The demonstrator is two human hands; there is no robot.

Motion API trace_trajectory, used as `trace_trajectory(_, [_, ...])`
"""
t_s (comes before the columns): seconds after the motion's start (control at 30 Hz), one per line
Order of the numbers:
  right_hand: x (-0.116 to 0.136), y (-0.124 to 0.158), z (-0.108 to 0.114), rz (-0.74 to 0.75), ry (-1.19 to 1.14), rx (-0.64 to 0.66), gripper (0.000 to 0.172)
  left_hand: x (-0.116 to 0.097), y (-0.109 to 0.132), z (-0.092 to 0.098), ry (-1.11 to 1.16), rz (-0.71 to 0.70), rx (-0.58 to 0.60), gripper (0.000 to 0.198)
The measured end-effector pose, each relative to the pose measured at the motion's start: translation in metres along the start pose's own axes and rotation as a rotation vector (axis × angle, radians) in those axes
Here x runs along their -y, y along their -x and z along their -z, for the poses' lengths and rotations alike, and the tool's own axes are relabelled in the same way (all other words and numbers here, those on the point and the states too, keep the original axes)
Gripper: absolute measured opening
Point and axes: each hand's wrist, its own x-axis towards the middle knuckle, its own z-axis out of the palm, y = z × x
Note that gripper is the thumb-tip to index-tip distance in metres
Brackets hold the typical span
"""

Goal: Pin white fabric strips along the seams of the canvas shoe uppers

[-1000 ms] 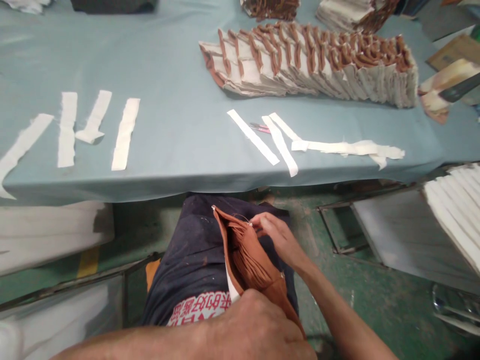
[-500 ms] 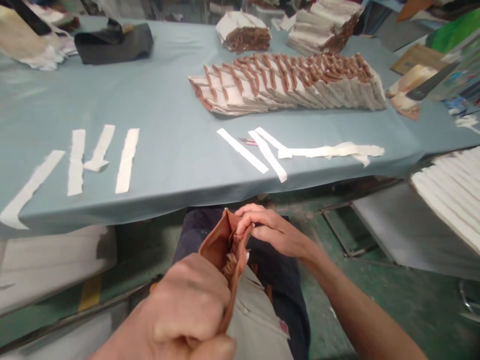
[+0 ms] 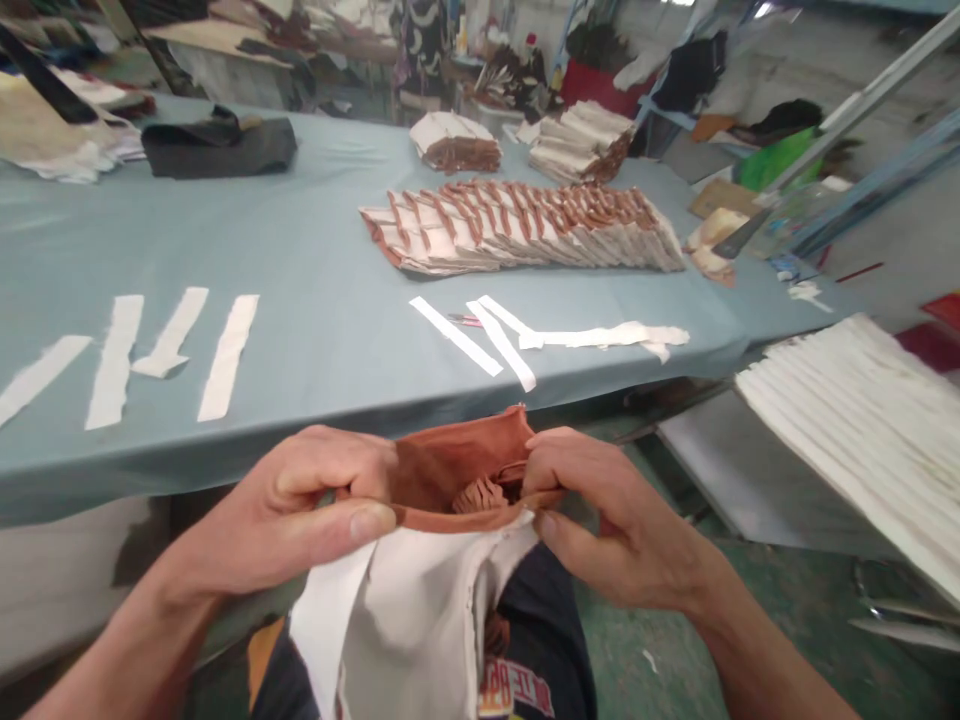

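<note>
Over my lap, an unfinished bag piece (image 3: 420, 610) hangs with its mouth upward, brown leather inside and pale backing outside. My left hand (image 3: 307, 510) pinches the left end of its brown rim, thumb on the near side and fingers curled inside. At the right end, my right hand (image 3: 615, 515) is closed on the same rim, with the thumb below the edge. Between the hands the mouth gapes, showing gathered brown leather (image 3: 484, 493) within. A white strip (image 3: 330, 620) hangs down the bag piece's left side.
On the blue-grey covered table (image 3: 315, 330) lie white strips (image 3: 229, 358), a thin red pen-like tool (image 3: 465, 320) and a long row of similar brown-and-pale pieces (image 3: 525, 235). A folded black piece (image 3: 217, 148) is farther back. White layered sheets (image 3: 862, 430) stand at the right.
My left hand has moved away from the camera and left along the rim. The bag piece has turned crosswise, its mouth now stretched between both hands. The view has tilted up.
</note>
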Motion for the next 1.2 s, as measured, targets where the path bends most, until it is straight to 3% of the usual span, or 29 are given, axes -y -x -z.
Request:
trace_trajectory(0.1, [0.019, -0.001, 0.025, -0.032, 0.058, -0.017, 0.014, 0.003, -0.019, 0.013, -0.158, 0.072, 0.062, 0.038])
trace_trajectory(0.2, [0.031, -0.003, 0.035, -0.106, 0.012, -0.005, 0.020, 0.006, -0.038, 0.011, -0.256, 0.027, 0.098, 0.027])
trace_trajectory(0.47, [0.027, -0.004, 0.021, -0.183, -0.273, 0.026, 0.027, -0.006, -0.060, -0.034, -0.341, -0.231, 0.053, 0.006])
trace_trajectory(0.77, [0.019, -0.004, 0.007, -0.211, -0.214, 0.029, 0.029, -0.024, -0.045, -0.041, -0.574, -0.243, 0.047, 0.017])
trace_trajectory(0.9, [0.015, -0.007, 0.001, -0.185, -0.206, 0.038, 0.024, -0.023, -0.039, -0.044, -0.555, -0.123, 0.046, 0.019])
trace_trajectory(1.03, [0.010, -0.011, -0.006, -0.115, -0.085, -0.015, 0.013, -0.013, -0.034, -0.040, -0.330, 0.100, 0.064, 0.018])
trace_trajectory(1.2, [-0.002, -0.017, -0.013, -0.022, -0.007, -0.057, 0.019, -0.003, -0.032, -0.030, -0.071, 0.214, 0.124, 0.029])
